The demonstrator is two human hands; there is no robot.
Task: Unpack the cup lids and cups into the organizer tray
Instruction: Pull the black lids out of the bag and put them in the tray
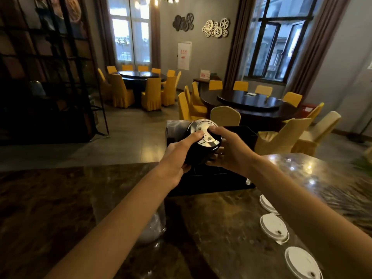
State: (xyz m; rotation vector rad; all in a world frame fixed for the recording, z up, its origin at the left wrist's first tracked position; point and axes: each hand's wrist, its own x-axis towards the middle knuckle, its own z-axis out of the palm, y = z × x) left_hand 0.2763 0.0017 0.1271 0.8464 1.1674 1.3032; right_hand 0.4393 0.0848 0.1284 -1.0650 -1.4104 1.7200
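Both hands, left hand (177,156) and right hand (231,150), wrapped around round shiny black lids (204,135) over black organizer tray (211,178). 3 flat white lids (274,228) nearby on smooth marble counter (211,228).

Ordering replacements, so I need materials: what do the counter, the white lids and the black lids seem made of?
Counter: polished stone, probably marble; brown veining, mirror-like light reflections.
White lids: likely thin moulded plastic; matte, raised rim, sip hole.
Black lids, held by both hands: probably glossy plastic; top reflects window light. Not certain.
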